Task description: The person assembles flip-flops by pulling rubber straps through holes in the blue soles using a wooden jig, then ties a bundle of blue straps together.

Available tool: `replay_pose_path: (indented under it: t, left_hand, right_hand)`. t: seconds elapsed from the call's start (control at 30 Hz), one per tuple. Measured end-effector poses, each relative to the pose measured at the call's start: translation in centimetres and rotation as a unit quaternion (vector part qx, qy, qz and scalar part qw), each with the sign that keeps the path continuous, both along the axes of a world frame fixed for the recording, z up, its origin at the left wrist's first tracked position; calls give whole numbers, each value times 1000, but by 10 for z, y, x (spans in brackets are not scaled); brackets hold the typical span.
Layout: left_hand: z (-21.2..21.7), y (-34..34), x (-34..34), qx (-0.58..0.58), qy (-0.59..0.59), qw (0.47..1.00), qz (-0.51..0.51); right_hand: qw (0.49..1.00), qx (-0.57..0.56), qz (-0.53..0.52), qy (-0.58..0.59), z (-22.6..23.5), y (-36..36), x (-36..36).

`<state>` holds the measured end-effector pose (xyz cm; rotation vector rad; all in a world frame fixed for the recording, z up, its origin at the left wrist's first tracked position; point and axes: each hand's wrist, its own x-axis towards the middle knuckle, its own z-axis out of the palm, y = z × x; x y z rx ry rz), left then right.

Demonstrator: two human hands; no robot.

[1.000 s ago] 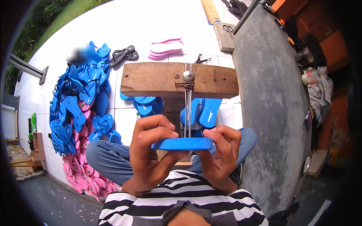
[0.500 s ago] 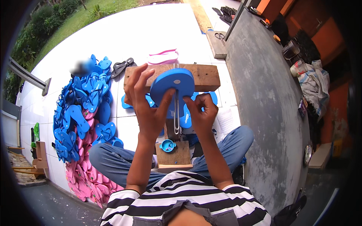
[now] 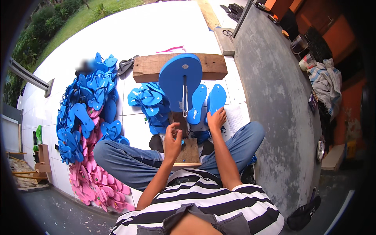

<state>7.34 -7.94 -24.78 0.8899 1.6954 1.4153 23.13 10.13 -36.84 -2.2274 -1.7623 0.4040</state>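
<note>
White tiled floor beside a grey concrete wall [image 3: 274, 98], with a seated person assembling blue sandals.

On the wooden jig [image 3: 188, 150] between the knees, a blue sole [image 3: 178, 80] stands upright on a metal loop tool [image 3: 185, 98], no strap fitted on it as far as I can see. The left hand [image 3: 172, 141] is bent at the base of the jig, fingers pinched on something small and blue; I cannot tell what. The right hand [image 3: 216, 118] rests open on a sole from the loose blue soles [image 3: 207, 102]. A big pile of finished sandals [image 3: 88, 117], blue over pink, suggests much work is done, while several soles remain.
</note>
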Motion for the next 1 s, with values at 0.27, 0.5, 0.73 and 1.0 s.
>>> replay_pose_path:
  t: [0.27, 0.5, 0.73, 1.0]
  left_hand:
    - [43, 25, 1, 81, 95, 989, -74]
    - [122, 20, -31, 109, 49, 980, -160]
    - [187, 18, -60, 322, 307, 874, -194]
    - [195, 27, -62, 387, 318, 860, -98]
  right_hand:
    - [852, 64, 65, 515, 105, -97, -3]
    - [878, 151, 322, 322, 144, -190, 7]
    - [760, 270, 450, 382, 259, -112, -21]
    - [723, 370, 470, 347, 291, -91, -30]
